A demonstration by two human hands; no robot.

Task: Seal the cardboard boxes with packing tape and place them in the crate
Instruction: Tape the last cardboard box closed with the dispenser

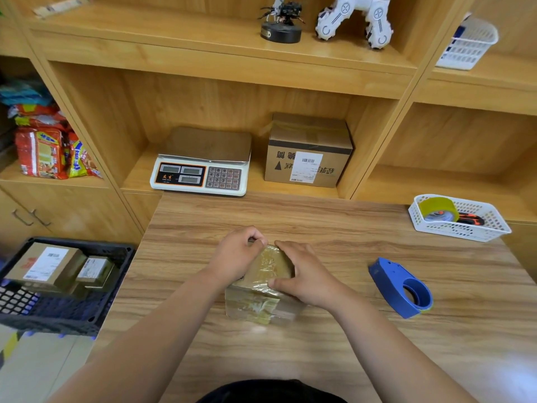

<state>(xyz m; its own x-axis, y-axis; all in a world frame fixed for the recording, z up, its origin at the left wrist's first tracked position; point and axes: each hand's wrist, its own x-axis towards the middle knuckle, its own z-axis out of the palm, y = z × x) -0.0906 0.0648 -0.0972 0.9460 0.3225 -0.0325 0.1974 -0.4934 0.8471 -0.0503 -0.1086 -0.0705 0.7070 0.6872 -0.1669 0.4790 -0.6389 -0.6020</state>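
The taped box (pixel 261 306) stands mid-tabletop (pixel 319 222). The left hand (pixel 235 257) pinches its far edge; the right hand (pixel 305 274) has a closed grip over its top. The crate (pixel 119 271) lies at 9 o'clock, the dispenser (pixel 402 287) at 3.

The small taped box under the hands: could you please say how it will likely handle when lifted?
Glossy tape covers the small box, so it may feel slippery. The right hand spans its top, so it is probably light. Its squared edges suggest stiff cardboard.
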